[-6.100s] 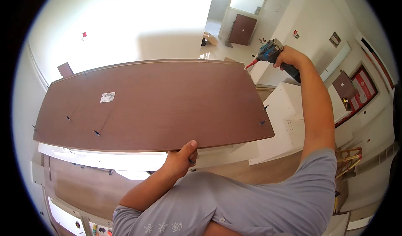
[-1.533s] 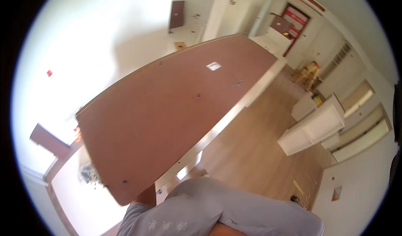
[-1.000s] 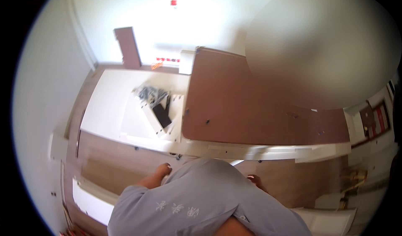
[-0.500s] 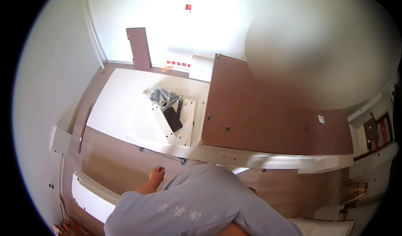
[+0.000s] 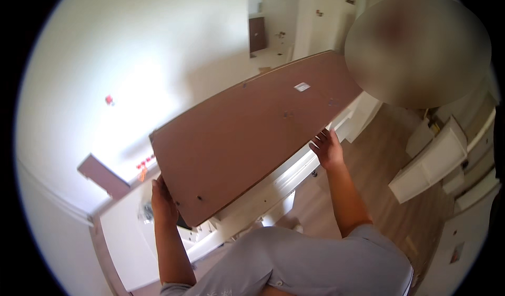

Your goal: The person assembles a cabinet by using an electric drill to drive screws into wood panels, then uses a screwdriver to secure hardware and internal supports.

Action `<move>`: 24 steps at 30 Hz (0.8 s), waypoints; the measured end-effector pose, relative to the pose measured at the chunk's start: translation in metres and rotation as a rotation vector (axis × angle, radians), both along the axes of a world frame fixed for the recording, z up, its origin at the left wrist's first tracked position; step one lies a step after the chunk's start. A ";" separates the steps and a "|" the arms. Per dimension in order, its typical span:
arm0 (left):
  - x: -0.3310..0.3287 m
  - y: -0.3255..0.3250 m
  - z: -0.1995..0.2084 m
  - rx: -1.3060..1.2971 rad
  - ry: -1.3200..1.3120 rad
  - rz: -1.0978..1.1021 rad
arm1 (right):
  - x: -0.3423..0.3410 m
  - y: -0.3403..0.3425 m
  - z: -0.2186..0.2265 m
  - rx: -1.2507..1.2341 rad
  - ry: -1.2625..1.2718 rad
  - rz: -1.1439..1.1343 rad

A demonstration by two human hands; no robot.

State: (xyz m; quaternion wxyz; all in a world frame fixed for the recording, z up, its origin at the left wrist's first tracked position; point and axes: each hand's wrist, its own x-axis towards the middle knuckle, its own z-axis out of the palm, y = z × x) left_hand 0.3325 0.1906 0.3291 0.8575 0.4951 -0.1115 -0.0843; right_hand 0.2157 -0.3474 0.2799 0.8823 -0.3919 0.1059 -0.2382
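The panel [image 5: 247,138] is laid over white parts [image 5: 286,179] just ahead of the body, its long axis slanted from near left to far right. Its left short end is met by the left hand [image 5: 165,206], which is set along that edge — the fingers are partly hidden, so whether the edge is pinched cannot be made out. Beside this hand, a white board [image 5: 126,248] is seen lower down, and a dark peg [image 5: 199,197] is set near the panel's closest corner.

The right hand [image 5: 329,151] is held by the near long edge, farther along, with its fingers spread; whether the wood is touched is not clear. From these fingers the panel is found ahead and to the left, from the left hand to the right — the left being nearer to a corner.

Toward the far end a label [image 5: 301,87] is stuck. Beyond, a white cabinet [image 5: 431,162] is placed at the right, and a brown plank [image 5: 102,175] is stood by the wall [image 5: 68,96] at the left.
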 end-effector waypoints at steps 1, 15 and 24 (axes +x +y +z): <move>0.006 -0.008 0.002 0.010 0.004 -0.017 | 0.007 -0.009 0.012 0.033 -0.040 -0.004; 0.052 0.007 0.012 0.128 0.020 -0.041 | 0.087 -0.085 0.041 0.221 0.003 -0.129; -0.058 -0.021 0.062 -0.031 0.021 0.089 | -0.068 -0.096 -0.001 0.233 -0.166 -0.046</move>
